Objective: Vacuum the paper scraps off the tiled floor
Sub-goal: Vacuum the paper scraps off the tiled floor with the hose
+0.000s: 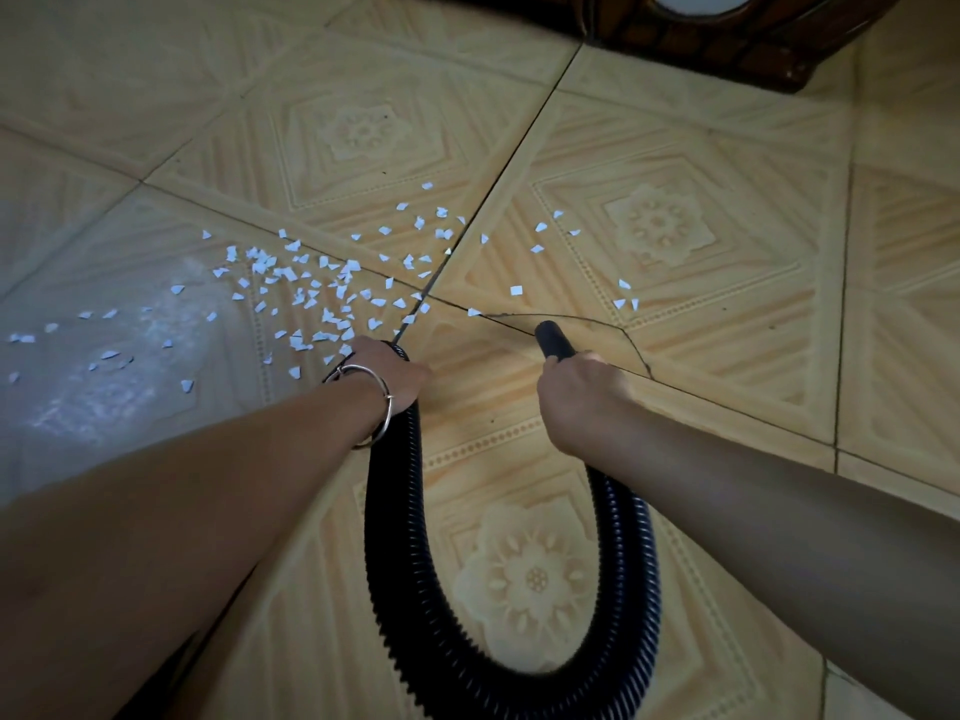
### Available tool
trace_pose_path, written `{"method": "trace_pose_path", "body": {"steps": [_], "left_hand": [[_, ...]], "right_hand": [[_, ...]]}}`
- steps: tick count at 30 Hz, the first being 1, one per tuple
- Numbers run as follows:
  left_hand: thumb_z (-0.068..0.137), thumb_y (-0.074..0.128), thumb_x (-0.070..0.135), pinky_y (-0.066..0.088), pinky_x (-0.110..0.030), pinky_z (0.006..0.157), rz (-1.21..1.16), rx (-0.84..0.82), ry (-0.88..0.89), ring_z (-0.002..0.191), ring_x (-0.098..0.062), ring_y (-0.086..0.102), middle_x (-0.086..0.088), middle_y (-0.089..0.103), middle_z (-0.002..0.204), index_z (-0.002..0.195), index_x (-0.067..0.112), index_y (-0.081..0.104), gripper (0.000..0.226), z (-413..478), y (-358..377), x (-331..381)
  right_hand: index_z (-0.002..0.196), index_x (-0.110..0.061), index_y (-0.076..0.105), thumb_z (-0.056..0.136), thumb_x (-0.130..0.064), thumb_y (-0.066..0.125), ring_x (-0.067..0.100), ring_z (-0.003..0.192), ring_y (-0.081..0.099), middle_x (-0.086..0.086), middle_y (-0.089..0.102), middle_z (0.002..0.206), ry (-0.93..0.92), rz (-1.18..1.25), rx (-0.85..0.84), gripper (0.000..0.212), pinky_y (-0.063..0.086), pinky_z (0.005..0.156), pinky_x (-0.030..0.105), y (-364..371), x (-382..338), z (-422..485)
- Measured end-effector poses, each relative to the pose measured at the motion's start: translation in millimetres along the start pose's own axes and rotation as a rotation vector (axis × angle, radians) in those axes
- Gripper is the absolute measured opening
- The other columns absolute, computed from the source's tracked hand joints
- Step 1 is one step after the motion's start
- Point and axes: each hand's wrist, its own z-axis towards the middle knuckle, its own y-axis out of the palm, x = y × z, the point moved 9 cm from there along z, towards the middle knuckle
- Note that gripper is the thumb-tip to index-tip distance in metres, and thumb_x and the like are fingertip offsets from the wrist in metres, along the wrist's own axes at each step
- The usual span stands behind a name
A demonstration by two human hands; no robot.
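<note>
Several small white paper scraps (311, 288) lie scattered over the beige patterned tiled floor (701, 252), thickest at centre left, with a few stray ones (626, 298) to the right. A black ribbed vacuum hose (415, 589) loops in a U below my arms. My right hand (582, 397) grips the hose near its smooth black nozzle (553, 340), whose tip sits just short of the nearest scraps. My left hand (389, 376), with a metal bangle on the wrist, grips the other leg of the hose beside the dense patch of scraps.
Dark carved wooden furniture (753, 39) stands at the top right. A crack (597, 324) runs through the tile in front of the nozzle. Bright glare lies on the floor at the left (104, 381).
</note>
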Motion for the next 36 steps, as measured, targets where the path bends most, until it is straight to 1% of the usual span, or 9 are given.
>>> {"method": "trace_pose_path", "body": {"steps": [4, 10, 16, 20, 22, 25, 30, 32, 36], "left_hand": [[0.073, 0.068, 0.023, 0.053, -0.035, 0.071, 0.026, 0.018, -0.012, 0.08, -0.032, 0.065, -0.018, 0.067, 0.094, 0.109, -0.004, 0.057, 0.046, 1.5, 1.7, 9.5], [0.077, 0.067, 0.022, 0.05, -0.046, 0.091, 0.098, 0.068, -0.093, 0.104, -0.037, 0.057, -0.021, 0.055, 0.117, 0.132, -0.003, 0.03, 0.071, -6.3, 7.0, 9.9], [0.077, 0.063, 0.021, 0.053, -0.037, 0.078, 0.059, 0.088, -0.033, 0.095, -0.035, 0.062, -0.018, 0.061, 0.107, 0.127, -0.003, 0.038, 0.061, 2.3, -4.2, 21.3], [0.078, 0.062, 0.014, 0.05, -0.033, 0.068, 0.014, 0.054, 0.03, 0.082, -0.032, 0.061, -0.016, 0.061, 0.095, 0.097, 0.001, 0.048, 0.027, 7.3, 2.3, 36.5], [0.08, 0.062, 0.016, 0.047, -0.027, 0.062, 0.075, 0.048, 0.062, 0.073, -0.026, 0.057, -0.012, 0.057, 0.085, 0.087, 0.004, 0.047, 0.021, 7.5, 4.7, 43.5], [0.084, 0.058, 0.017, 0.041, -0.026, 0.062, 0.151, 0.011, 0.109, 0.066, -0.02, 0.047, -0.005, 0.044, 0.07, 0.069, 0.009, 0.041, 0.024, 7.6, 10.3, 56.8], [0.083, 0.058, 0.021, 0.039, -0.028, 0.062, 0.197, -0.036, 0.146, 0.07, -0.023, 0.048, -0.007, 0.044, 0.073, 0.091, 0.003, 0.048, 0.022, 13.8, 18.8, 71.4], [0.085, 0.056, 0.019, 0.037, -0.027, 0.058, 0.2, -0.044, 0.144, 0.065, -0.02, 0.046, -0.006, 0.042, 0.072, 0.093, 0.004, 0.047, 0.02, 15.6, 21.1, 74.7], [0.086, 0.054, 0.017, 0.036, -0.027, 0.065, 0.251, -0.05, 0.19, 0.077, -0.024, 0.05, -0.008, 0.044, 0.072, 0.095, 0.005, 0.05, 0.015, 20.2, 20.9, 82.1]], "right_hand": [[0.14, -0.006, 0.039, 0.089, -0.003, 0.056, 0.028, 0.109, 0.051, 0.018, 0.044, 0.126, -0.025, 0.064, 0.026, 0.054, 0.056, 0.08, 0.036, -5.6, 7.0, 12.5], [0.138, -0.009, 0.038, 0.087, -0.005, 0.055, 0.034, 0.093, 0.06, 0.021, 0.043, 0.119, -0.136, 0.157, 0.078, 0.054, 0.057, 0.074, 0.04, -19.2, -12.4, 34.4], [0.142, -0.008, 0.037, 0.088, -0.005, 0.055, 0.037, 0.101, 0.057, 0.024, 0.039, 0.127, 0.002, 0.179, 0.047, 0.057, 0.056, 0.071, 0.039, -22.2, 11.8, 50.4], [0.144, -0.01, 0.031, 0.087, -0.005, 0.056, 0.035, 0.104, 0.057, 0.022, 0.041, 0.127, -0.048, 0.149, 0.069, 0.062, 0.056, 0.078, 0.04, -20.8, 6.6, 50.4], [0.144, -0.013, 0.029, 0.088, -0.003, 0.056, 0.032, 0.103, 0.058, 0.019, 0.044, 0.125, -0.09, 0.144, 0.072, 0.063, 0.056, 0.078, 0.04, -18.4, -0.3, 49.4], [0.143, -0.01, 0.033, 0.087, -0.006, 0.055, 0.033, 0.101, 0.059, 0.02, 0.043, 0.126, 0.043, 0.159, 0.023, 0.061, 0.056, 0.078, 0.04, -6.7, 29.6, 46.1], [0.134, -0.007, 0.044, 0.09, -0.006, 0.05, 0.033, 0.105, 0.057, 0.021, 0.044, 0.125, 0.237, 0.181, -0.049, 0.045, 0.055, 0.081, 0.041, 15.7, 82.4, 30.0], [0.132, -0.006, 0.045, 0.089, -0.006, 0.051, 0.033, 0.107, 0.055, 0.021, 0.045, 0.126, 0.274, 0.171, -0.068, 0.043, 0.055, 0.081, 0.042, 17.9, 91.0, 32.0], [0.13, -0.005, 0.047, 0.089, -0.005, 0.051, 0.032, 0.107, 0.055, 0.02, 0.046, 0.124, 0.307, 0.148, -0.069, 0.041, 0.055, 0.08, 0.042, 14.7, 98.7, 45.1]]}}
